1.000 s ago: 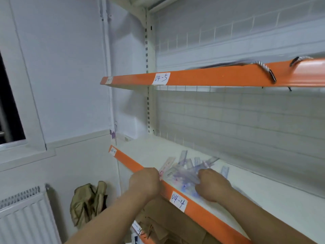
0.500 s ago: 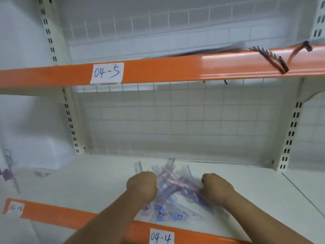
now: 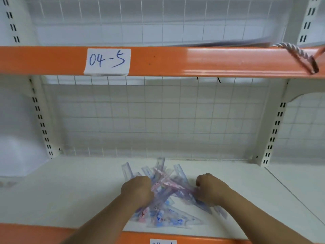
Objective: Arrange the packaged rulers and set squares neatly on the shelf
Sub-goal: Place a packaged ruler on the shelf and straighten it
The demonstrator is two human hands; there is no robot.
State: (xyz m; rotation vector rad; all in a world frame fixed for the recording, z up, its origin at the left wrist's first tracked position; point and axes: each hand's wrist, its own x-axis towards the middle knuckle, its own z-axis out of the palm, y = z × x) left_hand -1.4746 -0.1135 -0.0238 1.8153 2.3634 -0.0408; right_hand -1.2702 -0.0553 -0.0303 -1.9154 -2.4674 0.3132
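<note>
Stock: packaged rulers and set squares [image 3: 167,206], jumbled on shelf [image 3: 70,191] | left hand [image 3: 137,190]: gripping them | right hand [image 3: 210,189]: gripping them

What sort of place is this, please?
Probably a shop or stockroom: orange-edged metal shelving, a handwritten 04-5 label, and a wire-grid back panel behind a pile of packaged rulers.

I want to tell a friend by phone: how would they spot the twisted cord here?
Find the upper orange rail carrying the paper label 04-5. Follow it to its right end, where the pale twisted cord droops over the rail's front, ending in a dark tip. It is the only rope-like thing; the clear packets lie on the shelf below.
</note>
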